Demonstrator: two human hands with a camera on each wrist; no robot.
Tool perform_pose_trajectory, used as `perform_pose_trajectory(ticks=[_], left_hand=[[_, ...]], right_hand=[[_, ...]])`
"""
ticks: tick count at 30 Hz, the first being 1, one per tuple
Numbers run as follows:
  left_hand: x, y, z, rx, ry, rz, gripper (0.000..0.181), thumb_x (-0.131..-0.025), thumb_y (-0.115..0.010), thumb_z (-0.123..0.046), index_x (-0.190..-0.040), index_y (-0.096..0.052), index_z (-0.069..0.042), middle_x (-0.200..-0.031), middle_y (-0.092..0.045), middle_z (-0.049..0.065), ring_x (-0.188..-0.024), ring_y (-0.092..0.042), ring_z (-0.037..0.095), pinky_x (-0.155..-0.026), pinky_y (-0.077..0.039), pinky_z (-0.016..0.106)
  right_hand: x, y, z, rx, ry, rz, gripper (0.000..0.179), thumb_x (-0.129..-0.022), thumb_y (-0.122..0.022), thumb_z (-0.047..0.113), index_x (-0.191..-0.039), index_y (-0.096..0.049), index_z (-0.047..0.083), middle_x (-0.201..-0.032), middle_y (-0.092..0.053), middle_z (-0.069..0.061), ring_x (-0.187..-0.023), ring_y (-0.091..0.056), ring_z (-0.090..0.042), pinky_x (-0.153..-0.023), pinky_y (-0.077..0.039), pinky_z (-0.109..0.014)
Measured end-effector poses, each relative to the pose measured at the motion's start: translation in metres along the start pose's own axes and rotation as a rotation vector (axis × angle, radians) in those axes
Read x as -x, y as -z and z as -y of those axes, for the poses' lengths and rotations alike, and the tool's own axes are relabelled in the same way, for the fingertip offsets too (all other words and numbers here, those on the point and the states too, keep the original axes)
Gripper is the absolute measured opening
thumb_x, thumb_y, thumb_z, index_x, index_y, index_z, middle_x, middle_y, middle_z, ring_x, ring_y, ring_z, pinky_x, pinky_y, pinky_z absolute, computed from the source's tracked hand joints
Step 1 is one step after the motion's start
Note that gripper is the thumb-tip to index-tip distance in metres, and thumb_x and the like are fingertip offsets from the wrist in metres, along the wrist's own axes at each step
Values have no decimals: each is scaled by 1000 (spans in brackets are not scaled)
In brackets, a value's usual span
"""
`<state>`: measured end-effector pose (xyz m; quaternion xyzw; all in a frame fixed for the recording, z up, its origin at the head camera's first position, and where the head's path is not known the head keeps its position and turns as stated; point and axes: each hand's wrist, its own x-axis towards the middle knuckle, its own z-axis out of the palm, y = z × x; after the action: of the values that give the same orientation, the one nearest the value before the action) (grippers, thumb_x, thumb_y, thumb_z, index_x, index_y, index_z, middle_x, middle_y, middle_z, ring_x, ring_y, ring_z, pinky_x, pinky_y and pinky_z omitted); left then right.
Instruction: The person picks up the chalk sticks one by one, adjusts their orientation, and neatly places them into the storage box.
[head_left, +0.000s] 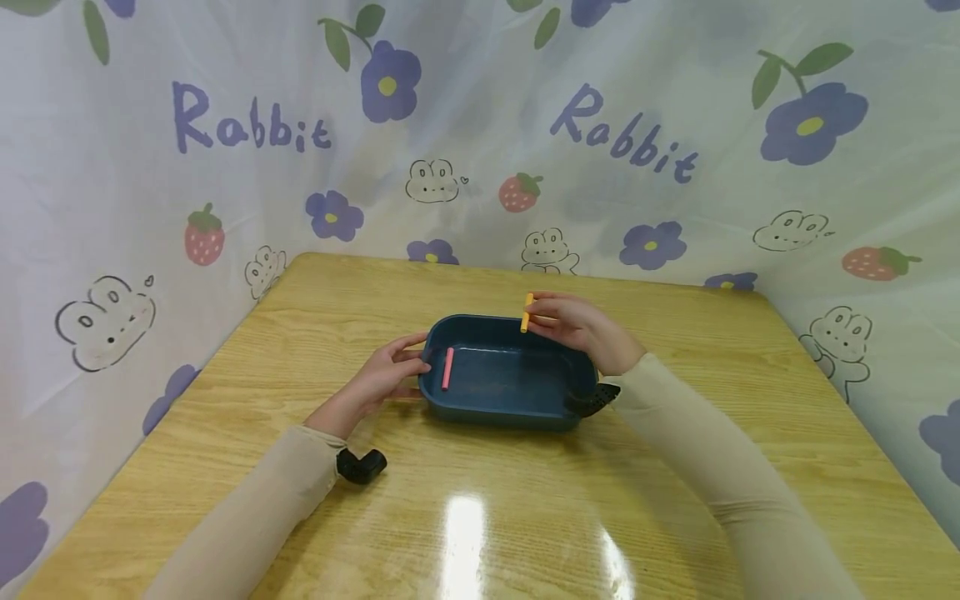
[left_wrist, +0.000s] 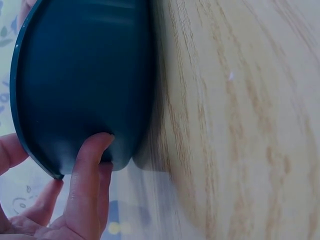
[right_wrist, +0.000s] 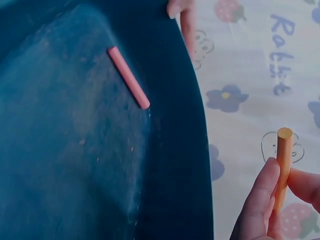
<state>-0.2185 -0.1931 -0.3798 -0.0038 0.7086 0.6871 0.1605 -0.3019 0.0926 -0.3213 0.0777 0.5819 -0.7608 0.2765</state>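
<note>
Fingers of your left hand (head_left: pixel 384 375) curl at the left end of the blue tray (head_left: pixel 498 419), thumb over the rim and others against the outer wall, so that hand grips the tray. Just inside that end, the pink stick (head_left: pixel 447 369) lies on the tray's floor, near the side wall and touched by neither hand. The tray itself sits upright on the wooden table (head_left: pixel 300 350). Further right, at the far rim in the head view, the yellow stick (head_left: pixel 527 313) stands nearly upright, pinched between the thumb and fingers of your right hand (head_left: pixel 573 323); the right wrist view shows it apart from the tray.

The step in hand looks like handling the yellow stick beside a tray you steady with your left. Your next move seems to call for a firm left grip, and for the right to clear the rim before loosening its pinch.

Count one tray, one pink stick and one yellow stick, plus two black wrist pieces, one at each cuff.
</note>
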Motion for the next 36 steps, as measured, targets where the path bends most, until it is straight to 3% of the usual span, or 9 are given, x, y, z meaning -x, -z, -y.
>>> perform_pose_trajectory(ticks=[2, 8, 13, 22, 27, 30, 33, 36], left_hand=[[-1, 0, 0, -5, 0, 0, 61, -91, -52, -3, -147, -28, -10, -140, -35, 25, -117, -48, 39, -81, -50, 49], [-2, 1, 0, -8, 8, -11, 61, -90, -53, -3, -146, -30, -10, -139, -37, 24, -115, -50, 37, -80, -51, 48], [-3, 2, 0, -26, 5, -16, 60, -91, -52, -4, -146, -29, -9, -139, -36, 25, -113, -53, 34, -78, -52, 46], [-2, -1, -3, -14, 11, -10, 59, -91, -52, -2, -146, -30, -10, -139, -37, 25, -116, -49, 38, -78, -52, 46], [0, 0, -2, -2, -6, 8, 61, -91, -51, -1, -147, -28, -8, -139, -36, 27, -117, -48, 40, -78, -53, 44], [2, 1, -2, -4, -11, 7, 62, -91, -51, -2, -147, -26, -8, -139, -35, 27, -117, -47, 40, -77, -53, 44], [2, 1, -2, -9, -4, 0, 62, -91, -51, -3, -147, -27, -9, -139, -36, 26, -117, -48, 40, -77, -54, 43], [1, 1, -2, -13, 1, 2, 62, -90, -52, -3, -147, -28, -9, -139, -37, 26, -116, -48, 40, -77, -54, 43]], right_hand=[[-4, -5, 0, -19, -16, -1, 56, -94, -49, -1, -145, -29, 8, -134, -38, -12, -117, -46, -23, -86, -49, -26], [-15, -21, -4, -59, -77, 22, 50, -94, -50, -1, -141, -36, 7, -115, -48, -8, -93, -52, -17, -76, -51, -24], [-23, -34, -9, -71, -129, 25, 39, -93, -51, -1, -131, -45, 4, -106, -52, -9, -87, -53, -17, -71, -52, -25], [-34, -45, -17, 36, -218, 76, 20, -93, -54, 3, -113, -53, 1, -95, -55, -10, -82, -56, -19, -72, -54, -28], [-37, -47, -20, 117, -262, 135, 31, -94, -53, 5, -124, -49, 1, -101, -53, -10, -89, -55, -23, -81, -52, -34], [-40, -49, -23, 168, -293, 195, 23, -94, -51, 4, -117, -51, 1, -105, -50, -11, -91, -54, -24, -85, -51, -35], [-45, -50, -27, 211, -329, 233, 15, -95, -50, 2, -109, -52, 0, -105, -48, -12, -89, -53, -23, -82, -52, -35], [-49, -51, -31, 228, -355, 251, 27, -96, -47, 1, -123, -48, -2, -113, -47, -15, -90, -53, -24, -76, -54, -33]])
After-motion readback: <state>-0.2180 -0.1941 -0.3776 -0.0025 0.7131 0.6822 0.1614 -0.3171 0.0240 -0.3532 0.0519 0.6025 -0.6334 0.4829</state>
